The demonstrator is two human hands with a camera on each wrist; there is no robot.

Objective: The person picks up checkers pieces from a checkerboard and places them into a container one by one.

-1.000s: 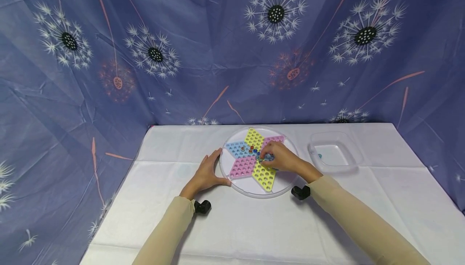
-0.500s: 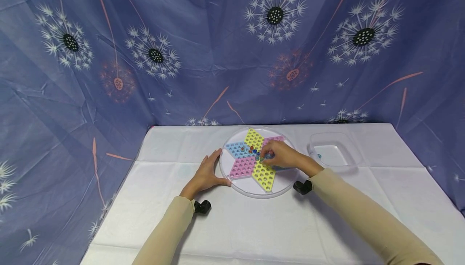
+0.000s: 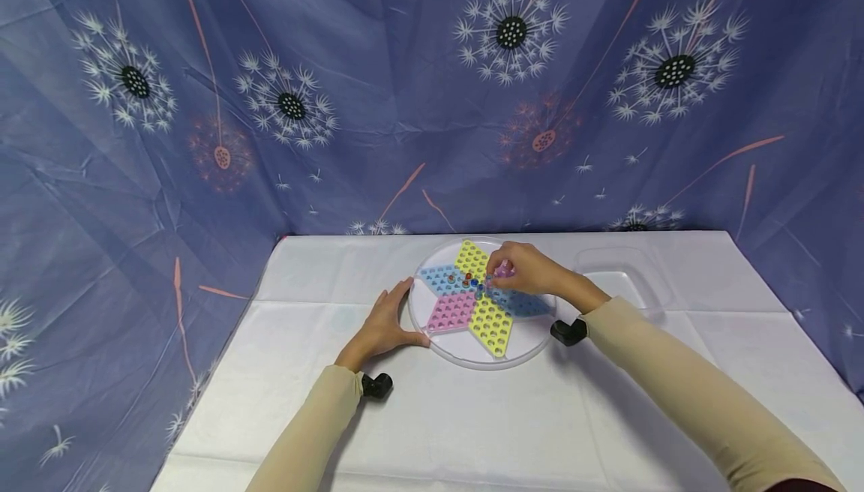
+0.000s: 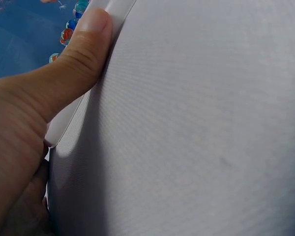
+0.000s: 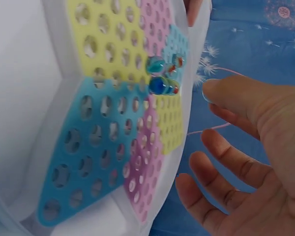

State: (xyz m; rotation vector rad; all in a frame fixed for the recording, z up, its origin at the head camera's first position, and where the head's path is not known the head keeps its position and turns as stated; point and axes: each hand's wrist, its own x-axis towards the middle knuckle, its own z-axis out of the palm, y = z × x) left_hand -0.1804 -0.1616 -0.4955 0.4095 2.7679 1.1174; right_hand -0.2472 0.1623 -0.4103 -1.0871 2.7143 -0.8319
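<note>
Your table (image 3: 472,417) is draped in a white cloth, and behind it hangs a blue backdrop (image 3: 378,87) printed with dandelion heads. Toward the table's far middle lies the round clear board (image 3: 481,353) with its star of yellow, blue and pink perforated panels, and just to its right, partly hidden by your right forearm, stands a clear plastic tub (image 3: 631,271). Your left hand (image 3: 386,325) rests flat on the cloth at the board's left edge; the left wrist view shows your thumb (image 4: 73,64) pressed against the rim, the other fingers relaxed. Your right hand (image 3: 526,271) hovers above the star's far right, over the pink point; in the right wrist view its fingers (image 5: 226,157) are loosely spread and slightly bent, holding nothing that shows there. At the star's centre sits a small cluster of glass marbles (image 5: 162,78), blue and green with red flecks, lying in the holes near your right fingertips but apart from them.
</note>
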